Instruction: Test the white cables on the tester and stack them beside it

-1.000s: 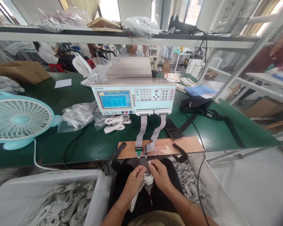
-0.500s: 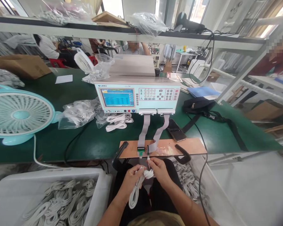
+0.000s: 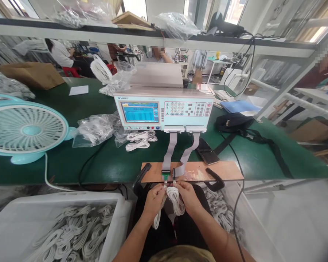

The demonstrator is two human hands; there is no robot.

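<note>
My left hand (image 3: 153, 201) is closed, pinching one end of a coiled white cable (image 3: 176, 202) just below a small green circuit board (image 3: 166, 177). Beside it, my closed right hand (image 3: 189, 197) grips the cable close under the right-hand black connector (image 3: 174, 172). The coil hangs between both hands, and another loop droops below my left fingers. Whether the plugs are fully seated cannot be made out. Two grey ribbon cables (image 3: 168, 156) run from the connectors up to a bench tester (image 3: 164, 109) with a lit blue screen.
A wooden board (image 3: 229, 170) lies along the table edge with black handles (image 3: 215, 179). On the green table (image 3: 98, 169) are a fan (image 3: 30, 130), bagged cables (image 3: 94, 130), a phone (image 3: 207, 151) and a black bag (image 3: 232, 122). A white bin (image 3: 123, 211) holds coiled cables. People sit beyond.
My left hand has risen to the green board with a cable end. The coil now hangs lower between my hands. The tester's screen shows a different display, and the view has shifted slightly.
</note>
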